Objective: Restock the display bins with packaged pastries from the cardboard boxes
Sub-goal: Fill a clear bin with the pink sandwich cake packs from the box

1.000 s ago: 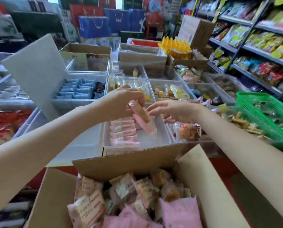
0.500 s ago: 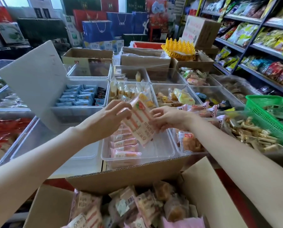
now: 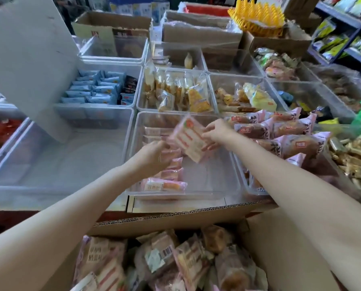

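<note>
Shop bins crowd edge to edge; right hand (image 3: 216,131) pinches a pink packet (image 3: 189,139) over the clear bin's (image 3: 227,185) bare right half; left hand (image 3: 154,156) grips the stacked packets (image 3: 164,184).

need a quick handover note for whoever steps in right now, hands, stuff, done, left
Right hand: pinches the pink pastry pack by its right edge, above the clear bin.
Left hand: low in the bin, on the row of packs along its left side; grip unclear.
Done: one row of pink packs laid in the bin; its right half is bare.
Left: set this pack down, then keep filling from the open cardboard box nearest you, which holds many more.
</note>
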`<state>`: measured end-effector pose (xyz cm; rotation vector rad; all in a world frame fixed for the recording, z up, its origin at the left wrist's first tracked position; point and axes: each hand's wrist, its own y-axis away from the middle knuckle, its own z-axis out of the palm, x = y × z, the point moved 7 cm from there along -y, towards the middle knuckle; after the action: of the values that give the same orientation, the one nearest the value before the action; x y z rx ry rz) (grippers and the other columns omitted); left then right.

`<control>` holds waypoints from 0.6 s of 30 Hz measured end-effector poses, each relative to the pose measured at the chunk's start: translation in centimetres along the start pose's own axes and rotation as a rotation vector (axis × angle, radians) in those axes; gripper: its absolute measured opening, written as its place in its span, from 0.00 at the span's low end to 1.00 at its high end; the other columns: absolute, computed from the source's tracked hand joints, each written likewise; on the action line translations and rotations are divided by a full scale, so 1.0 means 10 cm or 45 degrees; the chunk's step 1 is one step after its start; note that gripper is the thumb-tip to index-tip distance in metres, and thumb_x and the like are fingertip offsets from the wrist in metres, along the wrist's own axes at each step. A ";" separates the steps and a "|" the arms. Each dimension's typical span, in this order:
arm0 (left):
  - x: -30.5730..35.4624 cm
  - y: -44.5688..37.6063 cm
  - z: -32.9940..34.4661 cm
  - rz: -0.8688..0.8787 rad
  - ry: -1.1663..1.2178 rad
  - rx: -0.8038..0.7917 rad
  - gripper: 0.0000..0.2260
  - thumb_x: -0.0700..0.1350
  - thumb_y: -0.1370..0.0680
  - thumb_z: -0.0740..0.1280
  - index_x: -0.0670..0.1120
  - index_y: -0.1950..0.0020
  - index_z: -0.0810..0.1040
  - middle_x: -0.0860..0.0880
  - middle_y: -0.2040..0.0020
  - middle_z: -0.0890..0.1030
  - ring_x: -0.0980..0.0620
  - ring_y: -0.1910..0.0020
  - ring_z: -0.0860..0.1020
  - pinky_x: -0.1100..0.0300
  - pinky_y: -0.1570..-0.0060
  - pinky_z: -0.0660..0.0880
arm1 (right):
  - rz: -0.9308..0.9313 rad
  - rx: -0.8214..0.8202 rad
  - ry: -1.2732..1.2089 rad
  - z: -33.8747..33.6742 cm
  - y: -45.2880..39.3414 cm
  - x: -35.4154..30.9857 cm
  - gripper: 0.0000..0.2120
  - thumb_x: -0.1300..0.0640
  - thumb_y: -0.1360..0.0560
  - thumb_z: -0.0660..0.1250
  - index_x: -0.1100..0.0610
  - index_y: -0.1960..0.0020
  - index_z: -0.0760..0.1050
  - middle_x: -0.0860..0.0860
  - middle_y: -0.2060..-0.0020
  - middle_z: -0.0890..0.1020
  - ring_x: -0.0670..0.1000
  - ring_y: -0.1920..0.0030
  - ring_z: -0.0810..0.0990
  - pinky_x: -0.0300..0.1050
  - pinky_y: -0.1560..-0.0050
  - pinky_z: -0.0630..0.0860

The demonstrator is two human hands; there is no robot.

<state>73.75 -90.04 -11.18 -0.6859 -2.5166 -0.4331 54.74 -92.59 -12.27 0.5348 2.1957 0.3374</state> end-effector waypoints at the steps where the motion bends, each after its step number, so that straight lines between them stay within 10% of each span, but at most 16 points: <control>1: -0.03 -0.04 0.04 -0.112 0.166 -0.003 0.18 0.49 0.22 0.63 0.43 0.34 0.71 0.49 0.37 0.74 0.50 0.39 0.73 0.58 0.39 0.69 | 0.017 -0.052 -0.258 0.02 0.03 0.00 0.11 0.67 0.23 0.64 0.67 0.41 0.73 0.62 0.54 0.82 0.52 0.70 0.83 0.43 0.66 0.81; 6: -0.03 -0.14 0.04 -0.372 1.149 0.014 0.11 0.43 0.22 0.63 0.41 0.41 0.75 0.47 0.48 0.81 0.56 0.60 0.80 0.62 0.58 0.78 | 0.034 -0.431 -0.576 0.19 0.36 -0.22 0.12 0.64 0.22 0.62 0.68 0.40 0.72 0.58 0.56 0.82 0.48 0.69 0.83 0.35 0.71 0.78; 11: -0.11 -0.25 -0.24 -0.312 0.728 0.041 0.09 0.39 0.24 0.66 0.43 0.44 0.76 0.45 0.49 0.80 0.53 0.58 0.78 0.64 0.60 0.76 | -0.591 0.240 0.562 -0.26 0.42 -0.65 0.23 0.52 0.25 0.66 0.58 0.32 0.68 0.54 0.35 0.74 0.55 0.45 0.78 0.53 0.44 0.76; 14: -0.03 -0.30 -0.24 -0.190 0.395 -0.091 0.15 0.41 0.24 0.66 0.47 0.37 0.75 0.47 0.48 0.80 0.52 0.55 0.77 0.61 0.59 0.73 | -0.977 0.079 1.038 0.05 0.61 -0.92 0.27 0.56 0.24 0.64 0.49 0.28 0.61 0.47 0.29 0.65 0.49 0.47 0.75 0.46 0.50 0.76; 18: 0.17 -0.36 -0.21 -0.023 0.209 0.036 0.15 0.41 0.24 0.66 0.44 0.37 0.76 0.43 0.44 0.80 0.45 0.45 0.78 0.55 0.44 0.74 | -0.766 -0.046 1.261 0.30 0.44 -0.74 0.17 0.60 0.25 0.63 0.54 0.36 0.70 0.56 0.43 0.76 0.58 0.43 0.76 0.47 0.54 0.70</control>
<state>71.33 -93.24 -9.16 -0.5926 -2.3716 -0.4412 62.43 -92.18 -7.33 -0.4465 3.1308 0.3459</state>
